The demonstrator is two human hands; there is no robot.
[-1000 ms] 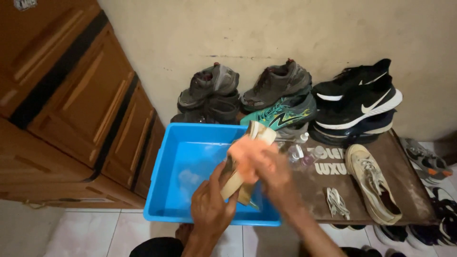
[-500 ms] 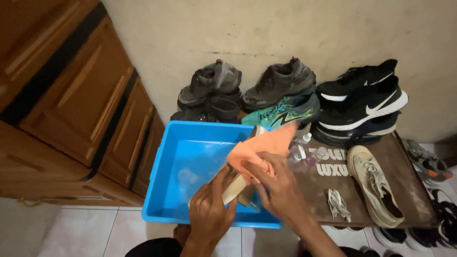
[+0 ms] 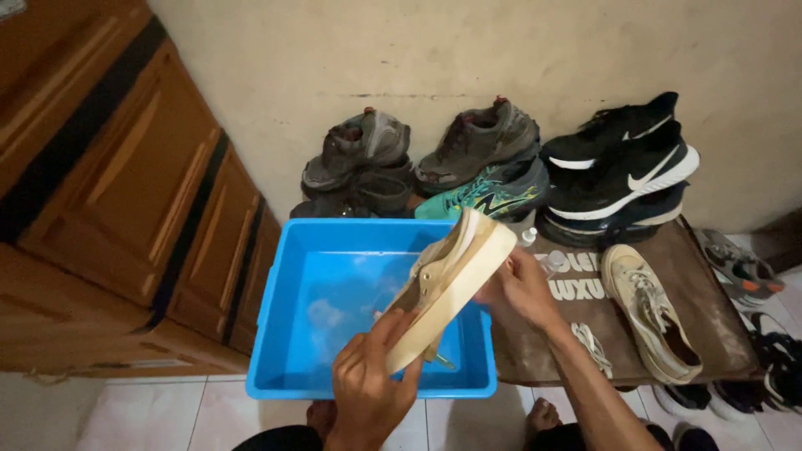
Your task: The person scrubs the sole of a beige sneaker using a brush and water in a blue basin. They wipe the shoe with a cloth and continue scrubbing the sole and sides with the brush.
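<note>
now that the orange cloth seen half a second ago is out of view, the beige shoe [image 3: 451,288] shows sole-up, tilted over the blue tub [image 3: 284,334], so wiping looks paused. left hand [image 3: 368,388] is clamped on the heel end at the tub's near wall. right hand [image 3: 522,288] grips the toe end at the tub's right rim. its pair [image 3: 647,309] lies right of the tub on the brown counter [image 3: 710,334].

Stacked shoes [image 3: 493,159] are blocking the frame's upper middle; a wooden cabinet [image 3: 125,209] is walling the left; the blue tub [image 3: 284,334] is lying open.
</note>
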